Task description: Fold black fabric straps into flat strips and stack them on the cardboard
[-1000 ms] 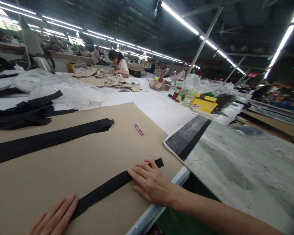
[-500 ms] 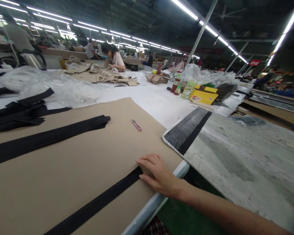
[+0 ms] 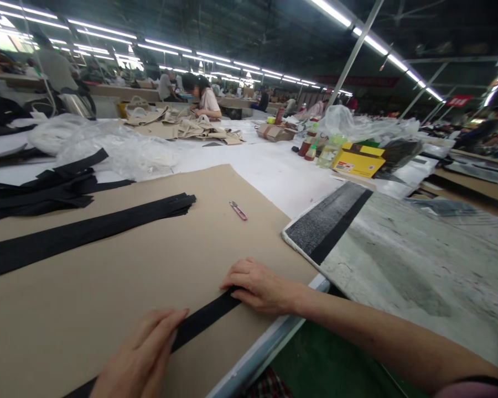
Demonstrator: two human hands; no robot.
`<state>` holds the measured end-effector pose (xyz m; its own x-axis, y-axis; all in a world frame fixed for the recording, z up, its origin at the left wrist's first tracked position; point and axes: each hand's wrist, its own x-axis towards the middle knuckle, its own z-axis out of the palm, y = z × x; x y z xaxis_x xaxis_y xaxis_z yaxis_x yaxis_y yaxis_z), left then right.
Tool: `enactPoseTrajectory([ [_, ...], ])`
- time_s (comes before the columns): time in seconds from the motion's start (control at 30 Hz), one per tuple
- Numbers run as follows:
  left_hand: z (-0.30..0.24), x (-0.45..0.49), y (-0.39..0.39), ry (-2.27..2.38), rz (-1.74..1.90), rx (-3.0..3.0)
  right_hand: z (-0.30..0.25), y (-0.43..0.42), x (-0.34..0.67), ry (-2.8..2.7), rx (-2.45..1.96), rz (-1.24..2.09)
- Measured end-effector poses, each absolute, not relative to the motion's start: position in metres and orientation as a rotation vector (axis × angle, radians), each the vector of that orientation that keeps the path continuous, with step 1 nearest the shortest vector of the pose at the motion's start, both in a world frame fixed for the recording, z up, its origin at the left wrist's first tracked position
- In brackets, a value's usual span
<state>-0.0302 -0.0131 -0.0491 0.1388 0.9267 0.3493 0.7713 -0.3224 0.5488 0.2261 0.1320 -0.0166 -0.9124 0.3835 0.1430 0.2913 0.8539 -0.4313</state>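
Note:
A long black fabric strip (image 3: 203,318) lies slantwise on the tan cardboard sheet (image 3: 120,276) near the table's front edge. My right hand (image 3: 257,284) rests on the strip's right end, fingers curled down over it and hiding the tip. My left hand (image 3: 143,354) lies flat on the strip lower left, fingers stretched out and held together. A neat stack of longer black strips (image 3: 87,232) runs across the sheet farther back. Small pink snips (image 3: 238,210) lie on the sheet beyond my right hand.
A loose pile of black strips (image 3: 37,190) and clear plastic bags (image 3: 120,149) sit at the left. A worn grey board (image 3: 398,260) adjoins on the right. A yellow box (image 3: 358,160) and bottles (image 3: 309,149) stand behind it. People work at far tables.
My left hand has come back into view and settled on the strip. My right hand has curled over the strip's end, which has shifted slightly left.

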Motion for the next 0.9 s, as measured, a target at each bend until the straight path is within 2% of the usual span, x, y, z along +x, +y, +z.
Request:
enactPoseTrajectory([
  [0.2,-0.048,0.026,0.025,1.567,0.874,2.261,-0.023,0.138,0.232,-2.86,-0.461,0.45],
  [0.9,-0.072,0.019,0.025,1.57,0.481,2.749,-0.036,0.145,0.247,-2.892,-0.218,-0.026],
])
